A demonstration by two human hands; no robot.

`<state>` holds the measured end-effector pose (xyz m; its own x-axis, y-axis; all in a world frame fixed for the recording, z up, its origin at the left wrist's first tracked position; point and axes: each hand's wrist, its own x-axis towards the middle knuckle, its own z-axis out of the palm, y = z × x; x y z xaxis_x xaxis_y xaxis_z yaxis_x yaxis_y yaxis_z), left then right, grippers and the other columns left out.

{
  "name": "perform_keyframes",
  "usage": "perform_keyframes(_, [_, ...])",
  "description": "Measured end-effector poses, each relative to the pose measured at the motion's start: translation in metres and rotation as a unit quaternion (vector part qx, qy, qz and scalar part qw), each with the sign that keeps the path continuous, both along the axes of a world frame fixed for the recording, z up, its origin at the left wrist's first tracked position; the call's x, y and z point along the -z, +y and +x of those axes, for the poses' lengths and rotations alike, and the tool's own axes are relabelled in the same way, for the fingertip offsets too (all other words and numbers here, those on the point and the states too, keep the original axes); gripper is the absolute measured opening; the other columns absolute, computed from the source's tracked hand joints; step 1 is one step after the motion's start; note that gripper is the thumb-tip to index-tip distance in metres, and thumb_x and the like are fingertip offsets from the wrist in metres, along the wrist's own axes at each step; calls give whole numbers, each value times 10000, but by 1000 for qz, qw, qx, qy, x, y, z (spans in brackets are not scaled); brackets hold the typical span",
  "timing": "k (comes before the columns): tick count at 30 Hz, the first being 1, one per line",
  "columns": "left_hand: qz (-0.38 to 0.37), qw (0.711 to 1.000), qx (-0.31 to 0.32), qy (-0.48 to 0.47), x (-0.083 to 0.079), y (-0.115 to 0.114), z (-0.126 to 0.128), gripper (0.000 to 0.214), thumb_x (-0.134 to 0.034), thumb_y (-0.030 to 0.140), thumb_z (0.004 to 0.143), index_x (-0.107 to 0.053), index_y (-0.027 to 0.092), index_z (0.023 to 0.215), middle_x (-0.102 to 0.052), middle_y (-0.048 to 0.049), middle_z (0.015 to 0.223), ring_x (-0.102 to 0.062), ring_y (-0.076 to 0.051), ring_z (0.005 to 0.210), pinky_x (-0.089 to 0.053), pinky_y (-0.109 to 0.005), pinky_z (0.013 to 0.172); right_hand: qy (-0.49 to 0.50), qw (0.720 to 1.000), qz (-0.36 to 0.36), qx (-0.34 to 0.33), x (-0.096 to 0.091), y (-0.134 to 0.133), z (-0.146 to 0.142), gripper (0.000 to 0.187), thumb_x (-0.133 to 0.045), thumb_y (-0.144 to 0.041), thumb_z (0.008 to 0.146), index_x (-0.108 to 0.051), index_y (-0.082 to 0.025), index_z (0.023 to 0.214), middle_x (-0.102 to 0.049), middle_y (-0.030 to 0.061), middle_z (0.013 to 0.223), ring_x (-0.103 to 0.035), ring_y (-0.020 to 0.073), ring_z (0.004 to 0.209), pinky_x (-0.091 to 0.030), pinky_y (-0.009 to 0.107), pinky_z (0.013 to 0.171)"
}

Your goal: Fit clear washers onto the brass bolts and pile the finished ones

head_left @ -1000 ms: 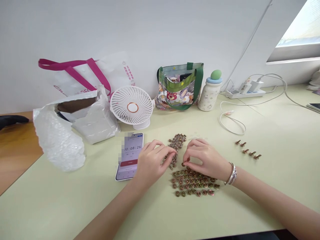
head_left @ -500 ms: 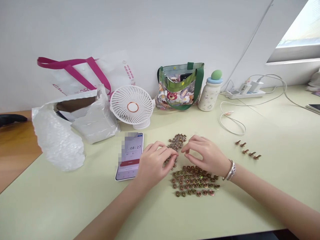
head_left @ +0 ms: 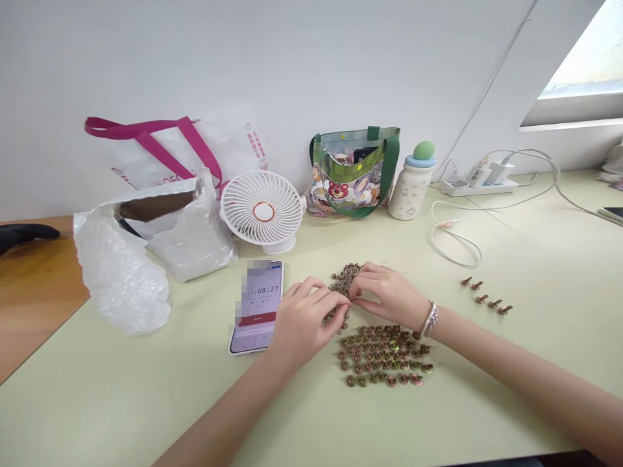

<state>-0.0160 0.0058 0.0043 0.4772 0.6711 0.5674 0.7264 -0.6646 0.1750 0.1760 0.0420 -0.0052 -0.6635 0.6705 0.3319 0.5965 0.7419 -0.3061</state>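
My left hand (head_left: pixel 306 321) is closed in a pinch, its fingertips over the near edge of a pile of small metal parts (head_left: pixel 346 275). From the right, my right hand (head_left: pixel 384 295), a silver bracelet on its wrist, meets it with fingers closed too. The fingertips of both hands touch or nearly touch; whatever they hold is too small and covered to name. Just below lie rows of brass-coloured screws with round collars (head_left: pixel 382 357), some with a green or pink tint. Several loose screws (head_left: pixel 494 303) rest farther right.
A phone (head_left: pixel 256 324) showing a timer lies left of my left hand. Behind stand a white fan (head_left: pixel 263 211), an open bubble mailer (head_left: pixel 121 272), a green-handled bag (head_left: pixel 353 185) and a bottle (head_left: pixel 411 191). A power strip (head_left: pixel 479 188) and cables lie at the back right.
My right hand has moved left, and its fingertips have closed in to meet my left hand's. The whole view has shifted slightly; the rows of screws look the same.
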Motion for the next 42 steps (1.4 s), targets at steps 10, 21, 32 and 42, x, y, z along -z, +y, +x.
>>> perform_keyframes(10, [-23,1000,7,2,1,-1,0,93,-574,297,815,-615,245,879,-671,66,824,-542,-146,825,-394,-275,697,158,986,16,-48,-2,-23,7,59,-513,-152,839,-528,-203,813,-609,11,758,-519,140,762,-447,263,674])
perform_keyframes(21, [18,999,-1,-33,0,-3,1,28,-615,259,774,-620,232,768,-659,61,725,-553,-134,761,-393,-267,687,178,983,23,-30,-4,-26,7,60,-526,-145,822,-519,-200,845,-613,7,782,-496,154,808,-429,305,733])
perform_keyframes(32, [28,999,7,-43,1,-3,1,63,-624,270,778,-606,220,746,-652,51,700,-557,-139,761,-390,-269,690,126,990,-63,9,-4,-27,5,47,-530,-239,836,-552,-205,811,-638,8,809,-509,174,859,-395,337,783])
perform_keyframes(42, [13,999,6,-33,5,-2,0,90,-613,302,791,-602,219,757,-652,63,713,-551,-131,768,-391,-273,693,106,994,-8,16,-3,-26,8,89,-573,-232,792,-556,-217,878,-637,17,832,-529,186,877,-386,359,816])
